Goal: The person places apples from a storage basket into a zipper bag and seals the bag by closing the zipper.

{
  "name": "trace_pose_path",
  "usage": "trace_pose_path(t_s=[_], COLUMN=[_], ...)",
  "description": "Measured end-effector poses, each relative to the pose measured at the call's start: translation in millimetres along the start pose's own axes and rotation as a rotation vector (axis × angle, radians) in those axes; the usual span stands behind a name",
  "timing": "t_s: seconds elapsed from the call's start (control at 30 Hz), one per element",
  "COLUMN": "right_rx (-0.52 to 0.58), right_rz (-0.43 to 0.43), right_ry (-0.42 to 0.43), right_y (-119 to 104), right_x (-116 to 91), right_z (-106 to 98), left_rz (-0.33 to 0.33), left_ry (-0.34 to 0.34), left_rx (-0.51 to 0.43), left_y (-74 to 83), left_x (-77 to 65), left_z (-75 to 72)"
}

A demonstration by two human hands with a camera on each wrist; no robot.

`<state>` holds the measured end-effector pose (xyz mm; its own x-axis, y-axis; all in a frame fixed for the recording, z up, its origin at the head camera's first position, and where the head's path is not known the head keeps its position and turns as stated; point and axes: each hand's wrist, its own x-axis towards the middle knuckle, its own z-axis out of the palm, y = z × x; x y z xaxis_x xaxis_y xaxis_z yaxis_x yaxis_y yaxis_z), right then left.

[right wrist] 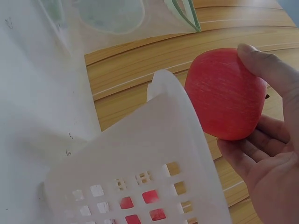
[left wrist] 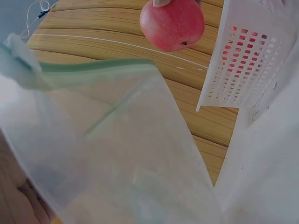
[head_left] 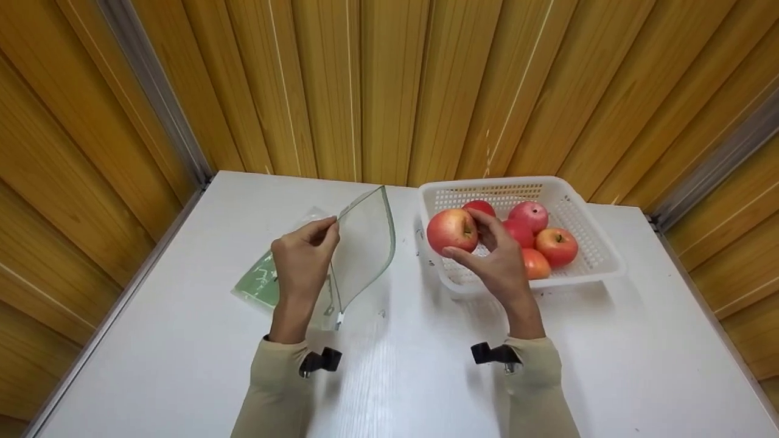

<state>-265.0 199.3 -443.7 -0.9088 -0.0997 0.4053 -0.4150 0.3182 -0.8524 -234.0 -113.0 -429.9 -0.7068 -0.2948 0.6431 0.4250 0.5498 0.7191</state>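
Basket holds apples; left hand pinches an open bag at its edge; right hand grips another apple.

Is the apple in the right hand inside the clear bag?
No, in the head view the right hand holds the apple apart from the bag.

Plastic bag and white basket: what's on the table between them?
In the head view, the stretch between the bag and the basket is bare white table with a few small dark marks.

White script-like marks on green plastic; no legible text.
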Motion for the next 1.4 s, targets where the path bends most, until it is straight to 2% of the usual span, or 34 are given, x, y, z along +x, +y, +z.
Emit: trace_pose_path(t_s=[0.33, 0.6, 0.9, 1.2, 1.4], right_rx=[-0.025, 0.044, -0.015, -0.008, -0.085], right_rz=[-0.058, -0.195, -0.319, -0.413, -0.49], right_ry=[0.017, 0.031, -0.012, -0.043, -0.066], right_y=[-13.2, -31.1, -47.5, -49.5, -49.7], right_x=[-3.1, -6.3, -13.9, -17.3, -20.3], right_z=[9.6, 23.3, 44.2, 61.8, 75.1], left_rz=[-0.016, -0.036, -0.029, -0.008, 0.008], left_ry=[0.001, -0.017, -0.017, -0.021, -0.015], left_rx=[-0.004, -0.011, 0.002, -0.001, -0.003], left_y=[-1.3, 2.1, 1.4, 4.1, 3.9], left_x=[-2.3, -1.6, -1.7, -1.9, -2.5], left_z=[-2.4, -1.6, 0.0, 1.7, 3.4])
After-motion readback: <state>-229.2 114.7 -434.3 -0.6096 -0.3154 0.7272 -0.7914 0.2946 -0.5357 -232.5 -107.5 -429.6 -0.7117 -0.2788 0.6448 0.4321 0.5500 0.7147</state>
